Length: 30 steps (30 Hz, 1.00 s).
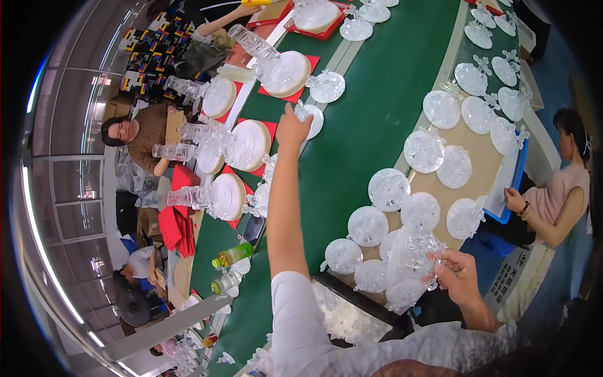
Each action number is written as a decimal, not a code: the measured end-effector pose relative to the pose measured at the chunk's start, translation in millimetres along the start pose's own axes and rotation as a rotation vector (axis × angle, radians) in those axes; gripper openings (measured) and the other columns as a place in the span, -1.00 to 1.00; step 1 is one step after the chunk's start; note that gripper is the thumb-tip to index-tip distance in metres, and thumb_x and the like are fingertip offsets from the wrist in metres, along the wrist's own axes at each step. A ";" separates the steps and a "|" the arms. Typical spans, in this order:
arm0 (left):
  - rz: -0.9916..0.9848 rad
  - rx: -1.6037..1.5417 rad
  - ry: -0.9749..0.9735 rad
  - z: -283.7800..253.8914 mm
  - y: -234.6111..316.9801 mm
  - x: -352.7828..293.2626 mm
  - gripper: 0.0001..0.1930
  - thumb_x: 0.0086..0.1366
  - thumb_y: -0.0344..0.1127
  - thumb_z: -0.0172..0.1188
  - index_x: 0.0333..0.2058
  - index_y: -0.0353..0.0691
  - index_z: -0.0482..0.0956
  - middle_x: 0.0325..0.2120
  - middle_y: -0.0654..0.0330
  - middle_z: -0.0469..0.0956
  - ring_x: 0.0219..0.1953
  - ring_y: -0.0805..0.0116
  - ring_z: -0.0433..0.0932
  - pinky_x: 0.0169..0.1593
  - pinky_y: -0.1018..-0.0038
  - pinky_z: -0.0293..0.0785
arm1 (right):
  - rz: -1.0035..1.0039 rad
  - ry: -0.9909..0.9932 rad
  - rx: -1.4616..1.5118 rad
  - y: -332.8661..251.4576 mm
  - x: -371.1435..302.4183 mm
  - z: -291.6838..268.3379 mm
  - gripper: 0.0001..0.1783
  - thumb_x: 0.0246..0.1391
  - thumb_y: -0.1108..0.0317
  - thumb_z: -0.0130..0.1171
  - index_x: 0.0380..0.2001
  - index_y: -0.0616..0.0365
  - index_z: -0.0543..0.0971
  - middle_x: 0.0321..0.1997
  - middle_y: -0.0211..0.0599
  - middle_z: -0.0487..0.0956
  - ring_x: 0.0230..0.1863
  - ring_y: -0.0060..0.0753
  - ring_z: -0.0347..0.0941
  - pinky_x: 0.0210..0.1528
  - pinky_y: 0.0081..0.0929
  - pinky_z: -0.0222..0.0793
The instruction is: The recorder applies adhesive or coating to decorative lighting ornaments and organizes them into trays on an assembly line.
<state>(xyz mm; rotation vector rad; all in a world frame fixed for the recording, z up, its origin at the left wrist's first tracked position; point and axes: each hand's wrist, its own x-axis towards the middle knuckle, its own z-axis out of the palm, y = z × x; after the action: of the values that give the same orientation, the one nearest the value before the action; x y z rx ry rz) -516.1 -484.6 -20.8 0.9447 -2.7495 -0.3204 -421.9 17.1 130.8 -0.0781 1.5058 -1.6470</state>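
My left hand [294,130] reaches far across the green belt, its fingers closed at the edge of a clear round disc [315,123] with a small moulded ornament; part of the disc is hidden behind the hand. At the lower right, my right hand [461,279] grips several clear plastic discs [411,254] overlapping in a loose bunch. These sit above more clear discs, such as one at the near left [343,256], spread over a tan board [465,182].
Tall clear stacks on round white bases [248,146] stand on red sheets along the belt's left side. Two bottles [232,255] lie near my left forearm. A black-edged bin [352,308] is close to me. Co-workers sit left and right; one holds a blue tray [507,213].
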 end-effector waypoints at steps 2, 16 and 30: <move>-0.072 0.113 -0.090 2.1 -31.3 5.5 -0.42 0.10 0.00 0.27 -0.03 -0.36 0.51 -0.23 -0.25 0.60 -0.16 -0.20 0.61 -0.05 0.03 0.51 | 0.010 -0.024 0.078 6.5 3.3 5.8 -0.75 0.16 0.54 0.08 -0.11 0.44 0.56 -0.47 -0.30 0.59 -0.40 -0.46 0.62 -0.38 -0.59 0.45; 0.190 0.003 0.068 -1.7 8.2 12.4 -0.12 0.02 -0.05 0.42 0.22 -0.45 0.26 0.16 -0.22 0.37 0.17 -0.17 0.39 0.21 0.11 0.34 | -0.064 0.109 0.013 11.5 0.0 -36.2 -0.72 0.15 0.48 0.09 -0.13 0.47 0.55 -0.49 -0.27 0.60 -0.41 -0.49 0.62 -0.38 -0.57 0.47; 0.829 0.638 -0.287 29.3 27.0 108.9 -0.85 0.13 -0.51 0.10 -0.40 -0.30 0.67 -0.17 -0.02 0.53 -0.09 0.00 0.53 -0.10 0.23 0.59 | -0.128 0.313 -0.200 -8.6 -42.3 -66.8 -0.74 0.03 0.51 0.13 -0.20 0.45 0.57 -0.53 -0.23 0.61 -0.49 -0.48 0.62 -0.38 -0.55 0.56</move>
<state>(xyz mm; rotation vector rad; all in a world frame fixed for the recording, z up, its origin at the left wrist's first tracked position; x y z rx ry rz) -623.5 -527.8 -26.9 -0.2525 -3.2506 0.6306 -438.9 94.0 141.0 -0.0254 1.9369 -1.6603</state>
